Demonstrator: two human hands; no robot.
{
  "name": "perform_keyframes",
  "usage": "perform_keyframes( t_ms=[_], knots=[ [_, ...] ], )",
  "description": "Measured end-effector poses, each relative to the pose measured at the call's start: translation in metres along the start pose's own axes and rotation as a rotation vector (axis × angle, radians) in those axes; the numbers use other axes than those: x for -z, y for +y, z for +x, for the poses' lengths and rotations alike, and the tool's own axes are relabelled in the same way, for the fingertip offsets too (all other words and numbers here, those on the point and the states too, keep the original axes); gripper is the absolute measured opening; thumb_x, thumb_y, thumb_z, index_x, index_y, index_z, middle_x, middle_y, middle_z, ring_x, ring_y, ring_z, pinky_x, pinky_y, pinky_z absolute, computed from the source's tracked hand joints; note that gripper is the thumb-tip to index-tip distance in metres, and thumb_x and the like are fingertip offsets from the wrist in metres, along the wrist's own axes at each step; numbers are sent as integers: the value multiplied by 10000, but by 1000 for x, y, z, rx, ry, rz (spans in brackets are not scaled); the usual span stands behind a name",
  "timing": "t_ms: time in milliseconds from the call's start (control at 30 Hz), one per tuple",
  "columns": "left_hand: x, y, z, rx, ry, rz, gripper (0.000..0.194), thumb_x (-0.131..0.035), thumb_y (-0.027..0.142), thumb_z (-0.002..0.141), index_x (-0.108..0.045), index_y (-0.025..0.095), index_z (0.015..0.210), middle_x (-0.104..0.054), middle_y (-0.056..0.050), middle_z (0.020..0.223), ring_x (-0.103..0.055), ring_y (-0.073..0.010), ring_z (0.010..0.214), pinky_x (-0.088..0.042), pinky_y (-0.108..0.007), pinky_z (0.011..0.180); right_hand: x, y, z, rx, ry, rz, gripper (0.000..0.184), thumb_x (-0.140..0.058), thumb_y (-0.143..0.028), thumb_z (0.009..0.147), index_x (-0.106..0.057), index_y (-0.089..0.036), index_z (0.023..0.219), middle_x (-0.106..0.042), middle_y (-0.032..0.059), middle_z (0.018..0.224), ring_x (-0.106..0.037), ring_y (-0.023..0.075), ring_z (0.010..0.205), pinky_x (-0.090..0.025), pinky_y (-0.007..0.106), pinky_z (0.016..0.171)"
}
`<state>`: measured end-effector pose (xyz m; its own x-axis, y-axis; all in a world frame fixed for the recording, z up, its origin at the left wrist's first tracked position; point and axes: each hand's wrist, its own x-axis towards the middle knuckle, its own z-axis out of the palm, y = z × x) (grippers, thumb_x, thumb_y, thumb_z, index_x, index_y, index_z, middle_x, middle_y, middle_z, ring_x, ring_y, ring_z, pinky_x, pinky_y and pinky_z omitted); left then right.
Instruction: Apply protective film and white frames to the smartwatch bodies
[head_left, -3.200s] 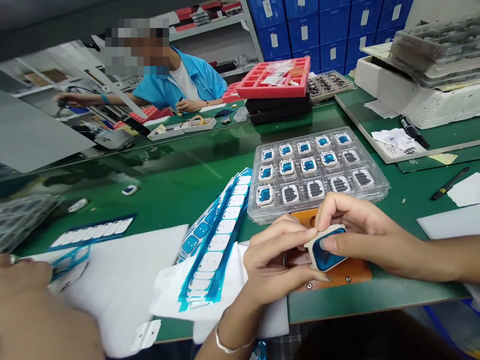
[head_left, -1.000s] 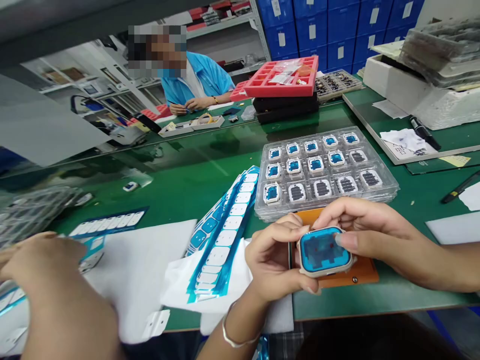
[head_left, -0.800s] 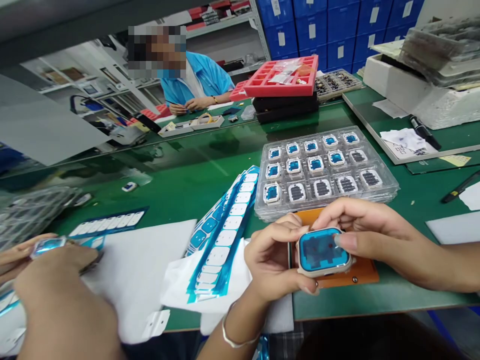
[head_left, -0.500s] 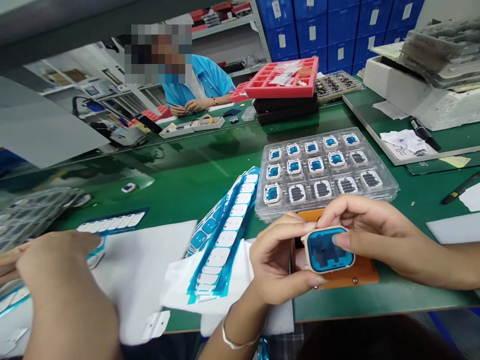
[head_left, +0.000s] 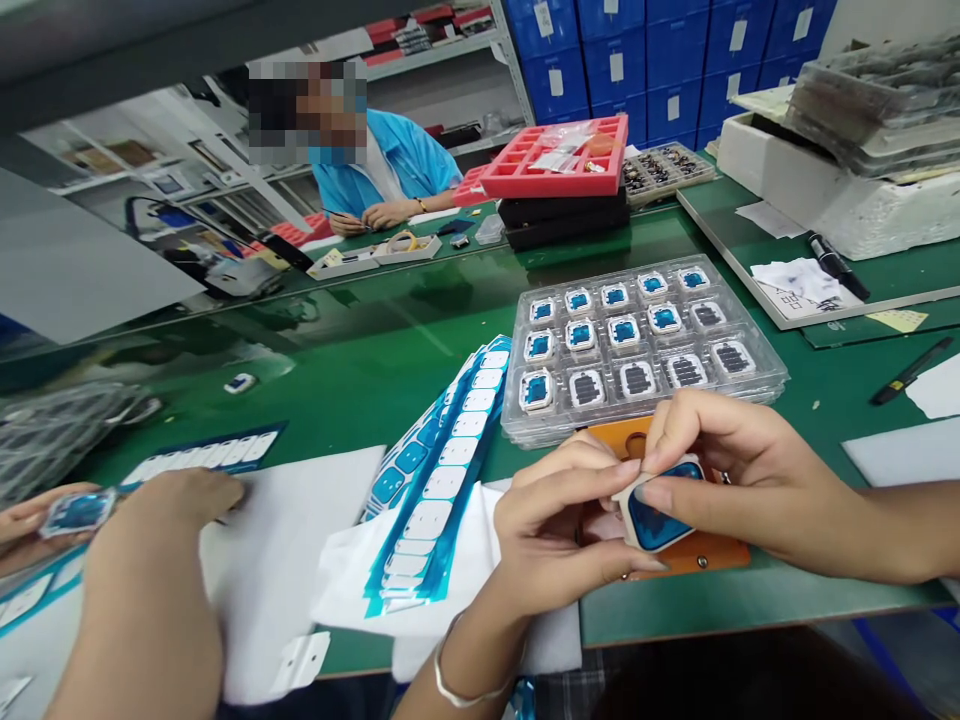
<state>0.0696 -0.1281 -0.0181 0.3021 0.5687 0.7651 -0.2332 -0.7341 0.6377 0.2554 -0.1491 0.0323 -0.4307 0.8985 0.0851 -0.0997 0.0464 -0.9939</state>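
Item: one watch case (head_left: 652,527), beige rim, blue face; tilted, held above an orange block (head_left: 724,552) on the green tabletop (head_left: 705,612).

Left hand (head_left: 547,525): pinching the case by its left end, thumb below, fingers above.

Right hand (head_left: 739,470): thumb laid across the blue face, forefinger bent to the upper edge.

Clear tray (head_left: 525,430), just behind the hands: fifteen pieces, ten blue-faced, five dark.

Sticker sheets (head_left: 442,485): blue and white, fanned, near the left forearm.

Hazards, as judged: an edge-only grip could let the tilted case slip onto the block, whose screw heads (head_left: 702,562) might mark it. Uneven thumb pressure could smudge or shift the blue face, if that is film. Knuckles raised carelessly could jog the tray; a leftward sweep of the forearm could scatter the sheets.
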Motion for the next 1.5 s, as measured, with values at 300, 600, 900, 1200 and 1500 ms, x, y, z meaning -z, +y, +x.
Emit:
perform_keyframes(
  t_ms=[300,600,900,1200,1500],
  knots=[
    [-2,-1,1,10,7,9,529,-843,289,740,-689,263,1245,-638,-6,768,-558,-107,688,-497,-236,601,0,0,2,-37,-7,24,159,-698,-278,830,-569,-207,768,-546,12,780,-511,143,692,-435,256,578],
    [-1,-1,0,22,-2,29,523,-832,329,750,-686,282,1250,-654,-16,765,-547,-112,674,-499,-244,600,0,1,3,-28,-5,51,253,-743,-355,827,-552,-211,746,-537,3,745,-502,136,649,-423,249,540],
    [-1,-1,1,15,-10,23,542,-844,333,731,-690,264,1246,-659,-14,755,-557,-111,664,-488,-246,596,-1,1,1,-39,-8,92,290,-747,-387,832,-535,-217,733,-528,1,746,-495,134,640,-424,246,519],
    [-1,-1,1,20,-13,20,541,-847,331,727,-692,262,1241,-652,-12,754,-549,-112,672,-498,-248,607,-1,2,2,-66,-33,91,228,-722,-273,814,-521,-206,728,-523,-13,736,-475,123,647,-386,230,535],
    [-1,-4,-1,13,-9,30,549,-850,348,721,-693,266,1241,-639,-2,715,-568,-112,662,-485,-256,613,1,0,3,-81,-50,75,183,-674,-249,802,-515,-207,723,-498,-20,714,-459,125,649,-368,237,548]
  ],
)
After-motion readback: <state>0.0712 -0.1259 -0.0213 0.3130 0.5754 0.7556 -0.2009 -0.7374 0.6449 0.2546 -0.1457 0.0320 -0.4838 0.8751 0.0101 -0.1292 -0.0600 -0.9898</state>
